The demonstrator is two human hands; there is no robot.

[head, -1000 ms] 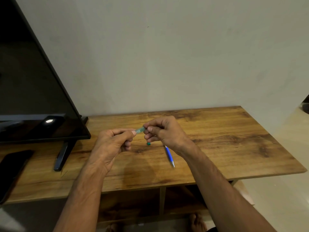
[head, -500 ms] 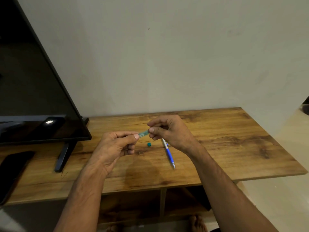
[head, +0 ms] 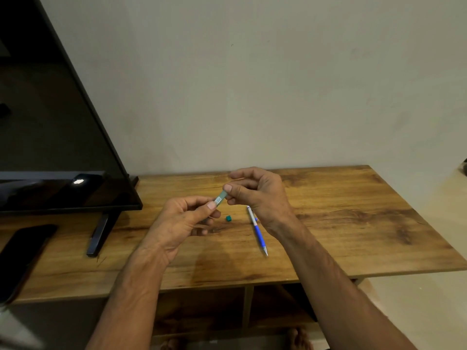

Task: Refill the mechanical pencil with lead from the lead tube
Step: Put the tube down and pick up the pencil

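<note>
A small pale green lead tube [head: 220, 198] with a white label is held in the air over the wooden table [head: 341, 223]. My left hand [head: 182, 221] pinches its lower end between thumb and fingers. My right hand [head: 257, 192] pinches its upper end with thumb and forefinger. The tube tilts up to the right. A tiny green cap [head: 228, 218] lies on the table just below the hands. The blue and white mechanical pencil [head: 257, 229] lies on the table beside my right wrist, its metal tip toward me.
A large black TV screen [head: 50, 137] on a dark stand foot [head: 97, 236] fills the left side. A black phone [head: 20, 253] lies at the far left of the table. A plain wall stands behind. A shelf sits under the tabletop.
Both hands have lifted a little and the right hand moved up and right, uncovering the pencil's top end. The tube now tilts more steeply. The cap and pencil stayed put.
</note>
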